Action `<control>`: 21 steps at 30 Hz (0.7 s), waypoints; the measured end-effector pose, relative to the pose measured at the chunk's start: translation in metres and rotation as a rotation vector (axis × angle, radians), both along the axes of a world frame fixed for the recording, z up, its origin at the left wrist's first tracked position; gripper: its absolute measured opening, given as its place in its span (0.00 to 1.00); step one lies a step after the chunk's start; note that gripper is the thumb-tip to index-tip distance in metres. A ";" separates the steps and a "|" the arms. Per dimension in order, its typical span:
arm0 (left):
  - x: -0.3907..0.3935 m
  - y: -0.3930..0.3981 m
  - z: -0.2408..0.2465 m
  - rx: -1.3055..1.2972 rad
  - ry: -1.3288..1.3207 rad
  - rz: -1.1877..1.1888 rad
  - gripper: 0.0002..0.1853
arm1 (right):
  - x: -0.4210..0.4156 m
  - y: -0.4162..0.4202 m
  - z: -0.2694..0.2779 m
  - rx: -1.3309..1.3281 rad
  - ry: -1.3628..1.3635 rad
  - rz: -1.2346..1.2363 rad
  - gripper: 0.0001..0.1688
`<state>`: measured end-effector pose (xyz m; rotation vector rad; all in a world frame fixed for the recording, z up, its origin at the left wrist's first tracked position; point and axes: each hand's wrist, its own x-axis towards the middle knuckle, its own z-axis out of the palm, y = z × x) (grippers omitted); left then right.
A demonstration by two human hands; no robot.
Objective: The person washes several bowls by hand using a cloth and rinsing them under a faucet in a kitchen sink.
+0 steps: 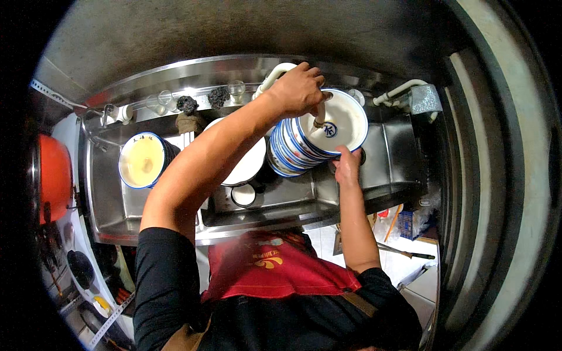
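My left hand (303, 90) is closed around the white faucet spout (321, 113), whose tip points into the top bowl of a tall stack. This top bowl (349, 118) is white with a blue rim and a blue character inside. My right hand (347, 164) grips its lower right edge, thumb on the rim. Beneath it the stacked blue-and-white bowls (290, 149) lean in the middle sink basin. A large white bowl (246, 164) stands left of the stack, partly hidden by my left forearm, with a small white cup (243, 195) just below it.
Another bowl stack (141, 160), its top bowl holding yellowish liquid, stands in the left basin. Along the back ledge are dark scouring pads (218, 97), a glass (236, 91) and a brown cloth (189, 123). A second pipe faucet (399, 90) is at right, an orange-red basin (55, 179) far left.
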<state>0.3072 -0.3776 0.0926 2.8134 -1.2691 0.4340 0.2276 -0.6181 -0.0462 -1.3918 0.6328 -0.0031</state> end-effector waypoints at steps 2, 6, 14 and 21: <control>-0.003 0.006 0.000 -0.102 0.107 0.009 0.32 | 0.004 -0.009 -0.010 -0.014 -0.061 0.042 0.34; -0.011 0.029 -0.021 -0.433 0.002 -0.029 0.46 | -0.003 0.000 0.003 0.015 -0.033 0.091 0.33; -0.018 0.088 -0.098 -0.959 0.195 0.464 0.39 | -0.005 -0.012 0.012 0.020 0.010 0.127 0.33; 0.017 0.081 -0.175 -0.881 0.330 0.704 0.36 | 0.006 0.004 0.046 -0.580 -0.305 -0.059 0.40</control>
